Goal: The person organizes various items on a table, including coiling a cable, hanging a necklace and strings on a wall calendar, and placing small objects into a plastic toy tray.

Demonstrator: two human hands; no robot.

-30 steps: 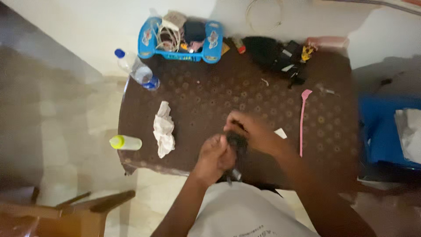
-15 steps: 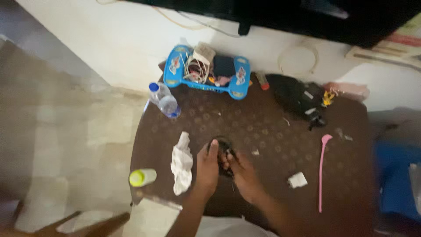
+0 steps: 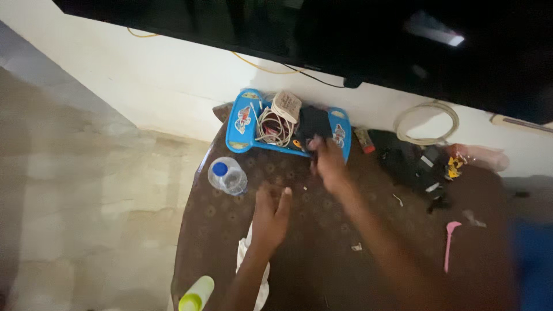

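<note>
The right hand [image 3: 329, 164] is now seen stretched toward the upper middle of the frame, at the front edge of the blue basket [image 3: 242, 121], where half a second ago both hands were closed together around a small dark bundle at the middle of the brown patterned table [image 3: 345, 230]. That bundle is no longer seen between the hands; whether it is carried in the right hand cannot be told, since the fingers are blurred against the dark things in the basket. The left hand [image 3: 271, 216] has been freed and is held flat just above the table, fingers straight and lightly spread, nothing gripped.

It is judged that the handling at the table's middle has been ended and the work has been shifted to the basket, in which coiled white cables [image 3: 275, 124] and a dark pouch [image 3: 314, 122] are kept.

A clear water bottle [image 3: 227, 175] is stood left of the hands, a crumpled white cloth [image 3: 245, 259] is lain under the left wrist, a yellow-capped bottle [image 3: 196, 294] is found at the lower edge, and a pink comb [image 3: 449, 245] at the right.
</note>
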